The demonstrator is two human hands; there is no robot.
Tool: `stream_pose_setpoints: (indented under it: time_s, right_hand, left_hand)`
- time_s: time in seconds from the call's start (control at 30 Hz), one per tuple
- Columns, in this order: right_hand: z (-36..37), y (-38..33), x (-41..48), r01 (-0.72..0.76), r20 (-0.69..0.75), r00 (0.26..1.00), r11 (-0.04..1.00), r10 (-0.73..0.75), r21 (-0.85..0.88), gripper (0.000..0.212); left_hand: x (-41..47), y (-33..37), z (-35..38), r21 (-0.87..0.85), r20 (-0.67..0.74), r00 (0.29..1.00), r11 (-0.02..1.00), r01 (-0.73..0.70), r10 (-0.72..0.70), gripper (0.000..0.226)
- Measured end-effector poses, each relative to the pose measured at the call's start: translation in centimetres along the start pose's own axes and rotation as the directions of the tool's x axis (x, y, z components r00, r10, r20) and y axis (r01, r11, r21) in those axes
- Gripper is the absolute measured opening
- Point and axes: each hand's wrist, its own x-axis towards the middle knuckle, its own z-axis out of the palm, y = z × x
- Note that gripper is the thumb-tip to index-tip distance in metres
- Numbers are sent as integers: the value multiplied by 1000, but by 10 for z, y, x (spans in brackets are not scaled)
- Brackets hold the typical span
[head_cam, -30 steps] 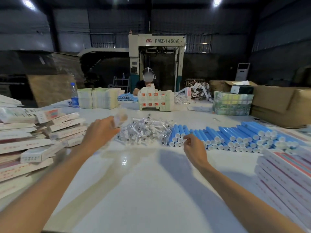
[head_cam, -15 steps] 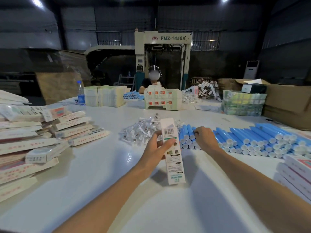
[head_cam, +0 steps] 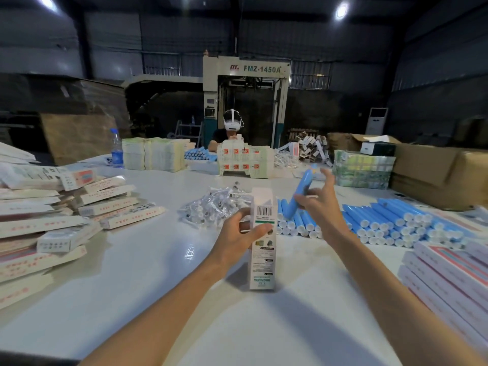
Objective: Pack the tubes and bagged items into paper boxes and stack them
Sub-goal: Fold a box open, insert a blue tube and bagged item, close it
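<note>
Gripping the paper box (head_cam: 262,260) upright at the middle of the worktop (head_cam: 158,299), the left hand (head_cam: 236,235) has its thumb laid across the near face and its fingers wrapped round the left side. The top end points up, and I'd say that's so a tube can slide straight down into it. Whether the base rests on the surface, I can't tell.

Over to the right hand (head_cam: 320,207), raised just right of the box: its fingers are closed on a blue tube (head_cam: 302,192), tilted with its top leaning far and right, though blur hides the exact pinch. It hangs clear above the row of tubes (head_cam: 383,220), lined up caps-near for easy picking. The bagged items (head_cam: 211,207) are heaped just beyond the box.

Room to move? Bare worktop spreads wide on the near side. The flat boxes (head_cam: 39,220) on the left sit well apart, but the packed stack (head_cam: 449,273) lies near the right forearm. A wide elbow swing there looks risky.
</note>
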Motion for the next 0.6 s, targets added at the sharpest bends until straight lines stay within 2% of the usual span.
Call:
stream_pose_setpoints:
  time_s: [0.07,0.17,0.27,0.47,0.6]
  right_hand:
    - [0,-25,-10,102,11,994,972,-107,213,97]
    - [7,-52,-15,264,-2,963,936,-271,234,103]
    - [13,-66,-11,296,8,951,920,-309,258,101]
    - [24,-53,-4,229,169,958,973,-232,36,93]
    - [20,-53,3,236,297,933,969,-205,-69,85]
  left_hand:
    - [-1,2,0,23,-4,1000,1000,-11,12,36]
    - [-1,3,-3,24,-22,1000,1000,-16,17,31]
    - [1,2,-5,29,-20,1000,999,-18,18,30]
    - [2,3,-9,62,-21,999,998,-23,24,31]
    - [2,2,-8,51,6,999,998,-34,34,31]
